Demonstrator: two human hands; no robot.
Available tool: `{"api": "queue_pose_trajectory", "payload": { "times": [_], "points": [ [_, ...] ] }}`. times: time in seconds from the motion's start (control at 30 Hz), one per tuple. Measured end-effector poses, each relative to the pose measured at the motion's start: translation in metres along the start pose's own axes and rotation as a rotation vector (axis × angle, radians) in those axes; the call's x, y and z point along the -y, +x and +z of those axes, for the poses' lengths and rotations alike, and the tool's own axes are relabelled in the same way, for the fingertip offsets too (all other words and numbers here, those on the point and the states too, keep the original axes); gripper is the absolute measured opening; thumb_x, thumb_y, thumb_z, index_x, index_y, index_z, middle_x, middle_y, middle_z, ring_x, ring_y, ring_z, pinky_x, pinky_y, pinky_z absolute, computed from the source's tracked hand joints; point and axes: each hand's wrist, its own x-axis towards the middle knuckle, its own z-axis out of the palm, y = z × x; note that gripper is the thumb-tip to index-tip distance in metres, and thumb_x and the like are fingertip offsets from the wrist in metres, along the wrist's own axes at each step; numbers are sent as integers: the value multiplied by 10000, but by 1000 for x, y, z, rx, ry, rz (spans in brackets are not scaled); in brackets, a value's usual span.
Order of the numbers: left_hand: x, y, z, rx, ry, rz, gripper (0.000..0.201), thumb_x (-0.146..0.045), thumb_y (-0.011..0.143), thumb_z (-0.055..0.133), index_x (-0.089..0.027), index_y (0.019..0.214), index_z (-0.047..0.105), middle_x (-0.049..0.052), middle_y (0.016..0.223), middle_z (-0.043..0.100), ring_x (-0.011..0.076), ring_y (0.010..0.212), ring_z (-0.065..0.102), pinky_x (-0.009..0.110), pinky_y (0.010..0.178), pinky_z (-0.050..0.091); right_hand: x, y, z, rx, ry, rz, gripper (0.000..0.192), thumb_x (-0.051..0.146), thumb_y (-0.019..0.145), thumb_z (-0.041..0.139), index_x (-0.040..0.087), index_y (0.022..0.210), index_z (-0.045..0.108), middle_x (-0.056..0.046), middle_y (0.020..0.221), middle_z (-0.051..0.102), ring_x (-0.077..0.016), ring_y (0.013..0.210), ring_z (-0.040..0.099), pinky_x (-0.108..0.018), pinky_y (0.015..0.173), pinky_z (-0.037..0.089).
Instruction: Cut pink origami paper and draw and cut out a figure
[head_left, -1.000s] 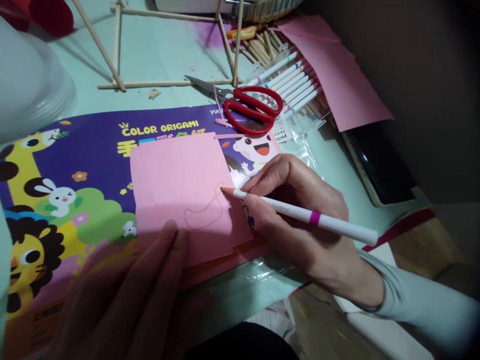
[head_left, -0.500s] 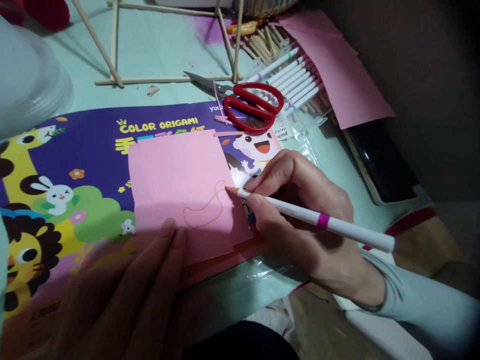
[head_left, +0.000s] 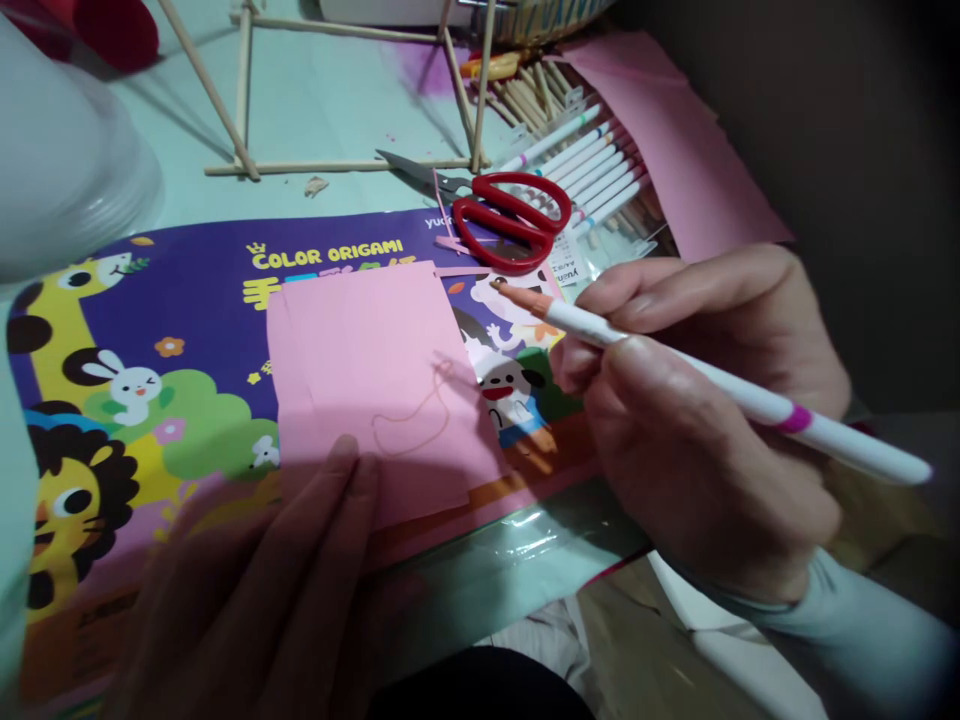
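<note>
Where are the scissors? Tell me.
In the head view, the scissors lie at upper centre, red handles on the origami pack's top edge, just left of the row of markers, blades pointing left toward the stick frame.

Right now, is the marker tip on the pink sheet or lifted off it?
Lifted off. The right hand holds the marker with its tip up over the origami pack, beside the pink sheet.

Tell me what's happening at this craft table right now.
A person is drawing on a pink paper square that lies on a Color Origami pack. The left hand presses the paper's lower edge flat. The right hand holds a white marker with its orange tip raised off the sheet, above a curved orange outline. Red scissors and a row of markers lie behind.
</note>
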Motion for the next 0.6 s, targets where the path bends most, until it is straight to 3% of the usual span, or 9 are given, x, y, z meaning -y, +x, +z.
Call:
{"api": "queue_pose_trajectory", "payload": {
  "times": [0.13,0.23,0.4,0.6],
  "points": [
    [0,3,-6,2,20,47,723,-338,787,720,-44,1418,525,188,1296,667,386,961,654,571,868,510,3,-2,0,159,39,102,88,180,886,668,264,907,646,-19,999,654,-187,805,681,-343,682,599],
    [-5,8,-9,2,36,23,611,-330,814,720,-46,1339,594,180,1279,681,367,961,648,525,835,508,4,-7,4,315,-51,159,48,191,892,677,223,886,642,-34,959,671,-152,691,661,-292,559,568],
    [-11,14,-9,13,16,-46,504,-330,864,689,-59,1283,621,167,1292,676,360,1008,628,482,797,487,2,-12,10,383,-238,4,97,147,841,721,190,888,647,-59,900,689,-205,846,686,-330,694,586],
    [-15,16,-12,27,27,-97,429,-328,888,679,-81,1236,641,144,1274,691,309,945,638,422,751,463,-4,-6,17,392,-236,27,86,151,839,734,183,838,654,-55,862,699,-206,818,697,-334,692,586]
  ]
}}
